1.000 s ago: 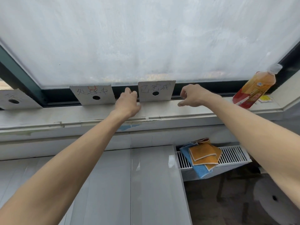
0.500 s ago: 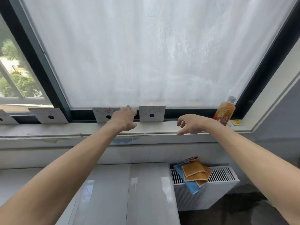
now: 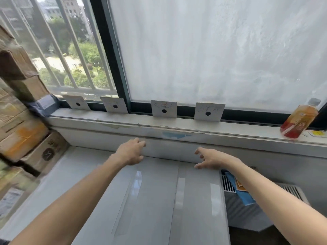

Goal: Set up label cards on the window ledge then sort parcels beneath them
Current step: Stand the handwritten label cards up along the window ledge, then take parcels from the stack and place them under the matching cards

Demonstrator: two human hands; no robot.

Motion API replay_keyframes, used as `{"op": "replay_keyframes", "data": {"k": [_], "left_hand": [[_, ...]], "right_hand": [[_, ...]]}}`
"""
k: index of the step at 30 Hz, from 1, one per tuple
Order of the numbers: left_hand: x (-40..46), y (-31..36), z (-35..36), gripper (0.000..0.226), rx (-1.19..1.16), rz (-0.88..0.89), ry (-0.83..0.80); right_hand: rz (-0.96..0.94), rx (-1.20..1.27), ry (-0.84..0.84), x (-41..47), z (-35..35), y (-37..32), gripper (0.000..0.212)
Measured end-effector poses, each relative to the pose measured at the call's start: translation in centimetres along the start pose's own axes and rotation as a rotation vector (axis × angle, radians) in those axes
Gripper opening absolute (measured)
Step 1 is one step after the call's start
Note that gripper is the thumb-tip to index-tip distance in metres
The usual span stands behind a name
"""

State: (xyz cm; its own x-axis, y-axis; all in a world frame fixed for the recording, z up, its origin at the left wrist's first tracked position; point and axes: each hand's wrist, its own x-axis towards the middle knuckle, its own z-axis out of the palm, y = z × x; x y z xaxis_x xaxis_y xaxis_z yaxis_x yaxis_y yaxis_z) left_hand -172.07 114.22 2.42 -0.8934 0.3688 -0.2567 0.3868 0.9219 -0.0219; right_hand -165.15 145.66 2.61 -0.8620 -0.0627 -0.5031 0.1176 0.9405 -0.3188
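Several white label cards lean against the window on the ledge, each with a black dot: the leftmost card, a second card, a third card and the rightmost card. My left hand hovers below the ledge with loosely curled fingers, holding nothing. My right hand hangs beside it, fingers spread and relaxed, empty. Both are over the grey glossy surface under the ledge.
Stacked cardboard boxes fill the left side. A bottle of amber drink stands on the ledge at the right beside a yellow sticker. Blue and orange cloths lie on a white vented radiator at the right.
Both hands have come down off the ledge and away from the cards to below it. The view has pulled back and swung left, showing more cards and the boxes.
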Motion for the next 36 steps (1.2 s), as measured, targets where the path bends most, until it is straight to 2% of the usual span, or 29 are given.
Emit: {"op": "replay_keyframes", "data": {"k": [7,18,24,32,36], "left_hand": [[-6.5,-10.0,3.1,0.063,0.096,-0.098,0.004],[-17.5,-28.5,5.4,0.064,0.008,-0.193,0.116],[-23.0,-33.9,9.0,0.061,-0.017,-0.181,0.064],[-27.8,-35.6,4.3,0.063,0.029,-0.151,0.154],[-31.2,-37.0,-3.0,0.063,0.047,-0.15,0.319]], "right_hand": [[-0.067,-0.062,0.035,2.3,0.6,-9.3,0.074],[-0.267,-0.245,0.035,4.0,7.0,-33.9,0.07],[-0.28,-0.327,0.029,1.4,10.6,-40.0,0.074],[-0.274,-0.355,0.103,-6.4,9.2,-44.4,0.073],[-0.315,-0.346,0.206,-11.3,6.4,-47.7,0.077]]}}
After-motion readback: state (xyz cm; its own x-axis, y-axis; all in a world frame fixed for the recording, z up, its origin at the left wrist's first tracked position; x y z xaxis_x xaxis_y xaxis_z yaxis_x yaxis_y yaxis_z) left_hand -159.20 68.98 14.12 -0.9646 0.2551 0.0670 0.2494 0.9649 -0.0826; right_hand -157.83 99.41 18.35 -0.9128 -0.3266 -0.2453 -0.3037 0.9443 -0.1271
